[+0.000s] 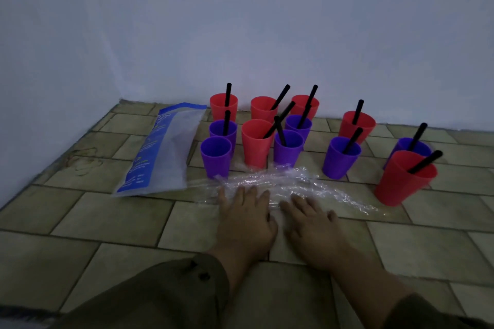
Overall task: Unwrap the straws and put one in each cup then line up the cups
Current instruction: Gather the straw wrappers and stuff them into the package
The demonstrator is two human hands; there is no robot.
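Several red and purple cups stand on the tiled floor near the wall, nearly all with a black straw in them. The front-left purple cup [216, 156] shows no straw. A red cup [403, 177] with a straw stands at the front right, a purple cup [340, 157] left of it. Crumpled clear plastic wrappers [291, 181] lie in front of the cups. My left hand [244, 218] and my right hand [310, 222] lie flat, fingers straight, with fingertips on the wrappers' near edge.
A blue and clear plastic bag [163, 149] lies flat to the left of the cups. A pale wall [240, 35] rises right behind the back row. Tiled floor [93, 222] stretches to the left and front. My sleeves fill the bottom of the view.
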